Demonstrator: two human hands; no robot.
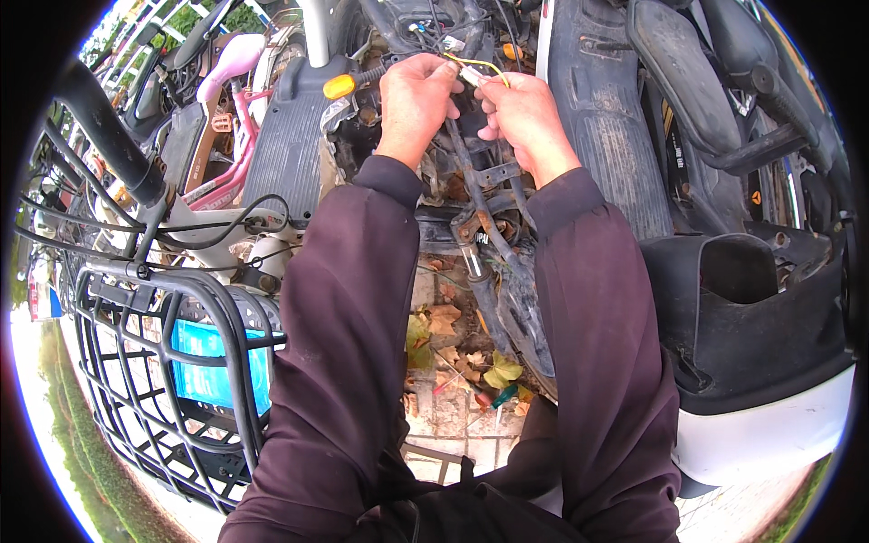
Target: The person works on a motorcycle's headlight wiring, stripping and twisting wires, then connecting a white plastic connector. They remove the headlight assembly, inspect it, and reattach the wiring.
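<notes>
Left hand (416,100): grip closing, thumb against finger, on a yellow wire (485,62). Right hand (525,110): grip clamping on a white connector (470,75), which is bridging the gap between both sets of fingertips; the wire is arching above it toward the right hand.

Step in hand, as judged: the person is working wire and connector together at the fingertips. The next move seems to be calling for steady pinching and careful lining-up.

Just beyond the grip: dark cables and a small orange reflector (512,52) are crowding the work. Left of it: an amber reflector (339,86) is jutting out near the wrist.

Nearer the body than the grip: a rusty frame tube (475,185) is running below, then leaves (444,319) are lying on paving (444,423).

Farther out: ribbed footboards, left (294,136) and right (608,154), are hemming both sides; a black basket (240,335) is standing lower left, holding a blue packet (204,362).
</notes>
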